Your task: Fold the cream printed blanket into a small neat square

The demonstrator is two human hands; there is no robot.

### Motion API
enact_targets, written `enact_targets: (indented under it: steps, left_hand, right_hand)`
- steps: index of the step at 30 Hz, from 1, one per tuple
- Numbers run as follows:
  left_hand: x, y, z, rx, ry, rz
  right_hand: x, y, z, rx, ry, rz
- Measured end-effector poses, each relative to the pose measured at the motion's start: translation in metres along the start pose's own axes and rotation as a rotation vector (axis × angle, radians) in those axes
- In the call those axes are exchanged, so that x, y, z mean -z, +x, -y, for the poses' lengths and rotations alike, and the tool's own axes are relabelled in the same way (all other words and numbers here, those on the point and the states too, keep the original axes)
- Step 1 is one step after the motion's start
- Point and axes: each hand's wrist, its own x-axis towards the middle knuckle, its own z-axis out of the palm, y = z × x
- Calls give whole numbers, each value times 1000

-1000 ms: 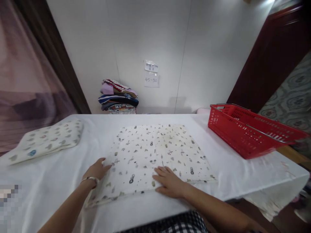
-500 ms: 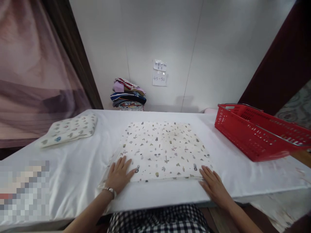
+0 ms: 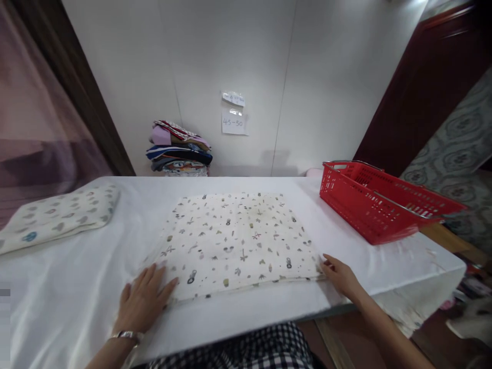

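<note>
A folded white cloth (image 3: 234,241) printed with small grey, green and reddish figures lies flat on the white-covered table. My left hand (image 3: 142,300), with a bracelet at its wrist, rests palm down at the near left corner. Its fingers are spread, the tips touching the cloth. At the near right corner is my right hand (image 3: 340,277), its fingers bent around the cloth's edge in what looks like a pinch. The thumb of that hand is mostly hidden.
A second folded cloth (image 3: 65,212) with grey prints lies at the table's left. A red plastic basket (image 3: 369,205) stands at the right. Behind the table is a stack of folded clothes (image 3: 180,151) against the wall, near a paper sign (image 3: 233,123).
My right hand has moved from the cloth's near middle to its right corner, and its fingers have drawn in. My left hand has come to lie flat at the near left corner. The view shifted.
</note>
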Motion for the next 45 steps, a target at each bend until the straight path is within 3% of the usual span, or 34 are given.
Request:
enact_targets:
  steps: [3,6,11,17,20,23,29,36,40,45]
  left_hand:
    - [4,4,-29,-79,12,-67]
    - [8,3,-77,-300,-64,-100]
    - [5,-12,-169,-642,-285,32]
    - [5,-36,-264,-939,-429,178]
    - [4,-46,-301,-977,-422,161]
    - [-3,-49,-329,-905,-387,144]
    - [-9,-41,-352,-757,-395,126]
    - [2,-28,-342,-681,-469,193]
    - [5,-26,-335,-661,-483,215]
    - [6,-28,-331,-689,-477,213]
  right_hand:
    - [3,5,7,-81,69,83]
    - [5,9,17,-161,130,226]
    - [12,9,27,-263,268,335]
    - [19,1,37,-300,709,299]
    - [19,0,41,-334,920,294]
    - [19,2,48,-303,978,246]
    - [24,4,68,-193,917,235]
    - [24,15,78,-101,884,289]
    - [15,47,72,-211,894,309]
    - [-1,113,69,-329,919,374]
